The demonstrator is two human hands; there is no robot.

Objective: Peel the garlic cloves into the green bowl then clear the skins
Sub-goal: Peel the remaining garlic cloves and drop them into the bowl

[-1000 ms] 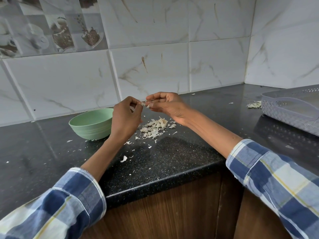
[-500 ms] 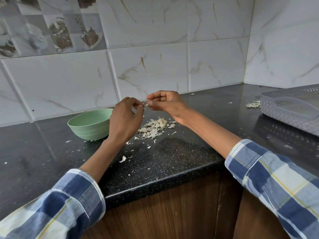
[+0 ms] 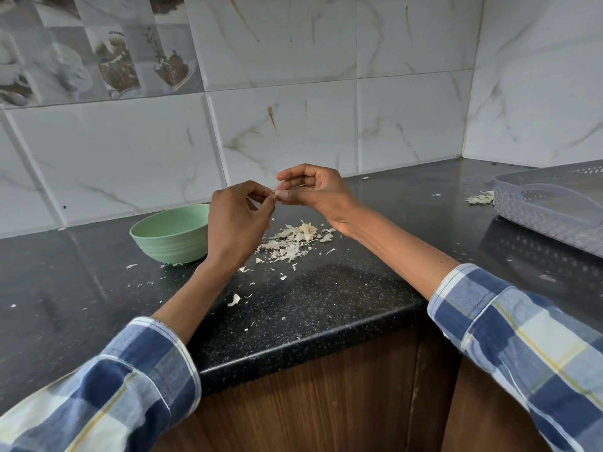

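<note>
A black speckled counter (image 3: pixel 326 308) ran under the grip and turned a corner off to the right of it. Behind the grip rose a wall (image 3: pixel 293 76) of large white tiles with brown marble veins (a few rusty streaks marked the tile straight behind). Up and to the left of the grip sat a band of grey picture tiles (image 3: pixel 98 50) showing cups and plants. Below the counter edge, nearer than the grip, stood brown wooden cabinet fronts (image 3: pixel 310 406). Far right of the grip a pale grey plastic tray (image 3: pixel 551 207) rested on the counter. Light was soft and even.
</note>
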